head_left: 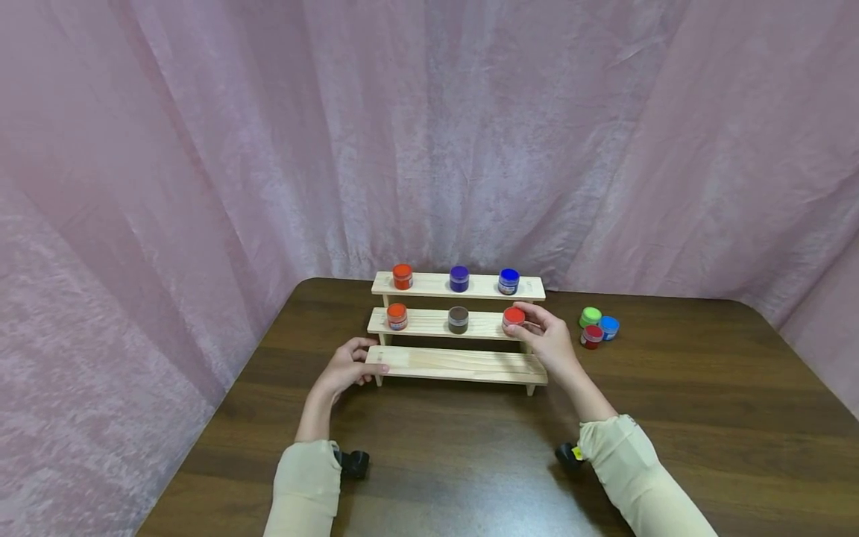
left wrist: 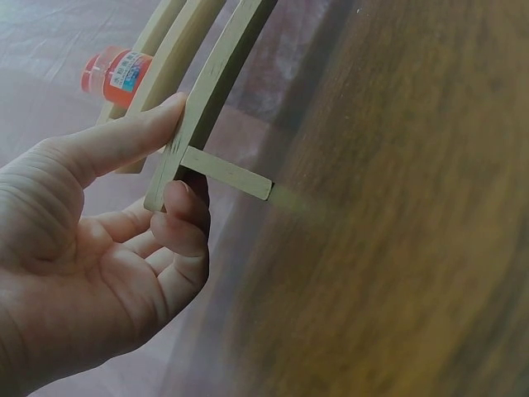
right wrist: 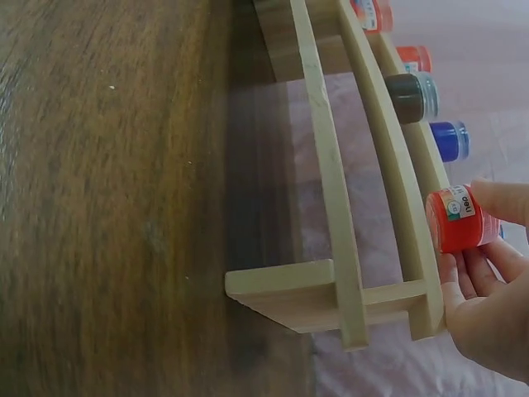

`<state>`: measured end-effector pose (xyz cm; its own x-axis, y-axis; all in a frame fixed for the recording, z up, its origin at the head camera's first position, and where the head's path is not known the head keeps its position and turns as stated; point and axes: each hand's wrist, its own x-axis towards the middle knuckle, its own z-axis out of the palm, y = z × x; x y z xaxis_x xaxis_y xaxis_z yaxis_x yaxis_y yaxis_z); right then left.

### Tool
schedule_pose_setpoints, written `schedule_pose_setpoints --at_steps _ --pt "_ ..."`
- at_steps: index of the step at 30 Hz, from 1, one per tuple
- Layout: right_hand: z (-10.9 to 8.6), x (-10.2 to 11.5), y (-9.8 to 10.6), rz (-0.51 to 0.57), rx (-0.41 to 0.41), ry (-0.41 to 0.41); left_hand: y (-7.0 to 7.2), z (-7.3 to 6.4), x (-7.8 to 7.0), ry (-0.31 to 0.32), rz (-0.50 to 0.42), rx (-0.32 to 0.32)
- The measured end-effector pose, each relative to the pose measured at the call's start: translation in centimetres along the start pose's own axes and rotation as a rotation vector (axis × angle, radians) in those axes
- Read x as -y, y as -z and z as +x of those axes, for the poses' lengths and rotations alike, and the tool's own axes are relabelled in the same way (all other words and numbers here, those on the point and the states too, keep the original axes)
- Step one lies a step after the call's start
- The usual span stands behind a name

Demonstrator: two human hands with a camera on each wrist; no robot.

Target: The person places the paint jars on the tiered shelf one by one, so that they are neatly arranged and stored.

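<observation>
A three-tier wooden rack (head_left: 463, 364) stands on the table. My left hand (head_left: 347, 365) grips the left end of its lowest shelf, thumb on top and fingers curled below, as the left wrist view (left wrist: 124, 231) shows. At the right end of the middle shelf, my right hand (head_left: 546, 339) holds a red paint jar (head_left: 513, 318) between thumb and fingers. That jar is at the shelf surface in the right wrist view. An orange jar (head_left: 397, 317) and a dark brown jar (head_left: 458, 320) share the middle shelf. Orange-red (head_left: 403, 277), purple (head_left: 459, 279) and blue (head_left: 508, 281) jars stand on top.
Right of the rack, a green jar (head_left: 590, 318), a dark red jar (head_left: 592, 337) and a light blue jar (head_left: 609, 328) stand close together on the brown wooden table (head_left: 705, 373). A pink curtain (head_left: 470, 134) hangs behind the table.
</observation>
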<state>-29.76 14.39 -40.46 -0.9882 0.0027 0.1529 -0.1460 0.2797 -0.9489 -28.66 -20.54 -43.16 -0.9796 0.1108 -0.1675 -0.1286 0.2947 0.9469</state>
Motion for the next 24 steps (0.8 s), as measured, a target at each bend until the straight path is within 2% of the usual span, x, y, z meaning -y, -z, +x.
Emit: schedule_pose_setpoints --at_steps 3,5,14,24 --pt "0.1 -0.2 -0.1 -0.013 -0.011 0.001 -0.1 1.0 1.2 0.002 0.004 -0.011" --pt "0.1 -0.2 -0.2 -0.013 -0.01 0.006 -0.1 1.2 1.4 -0.001 0.008 -0.011" --pt "0.2 -0.4 -0.4 0.02 0.006 0.019 -0.1 1.5 1.6 -0.019 -0.004 0.001" --pt "0.4 -0.6 -0.5 0.004 0.037 0.016 0.0 1.0 1.2 -0.003 0.008 0.006"
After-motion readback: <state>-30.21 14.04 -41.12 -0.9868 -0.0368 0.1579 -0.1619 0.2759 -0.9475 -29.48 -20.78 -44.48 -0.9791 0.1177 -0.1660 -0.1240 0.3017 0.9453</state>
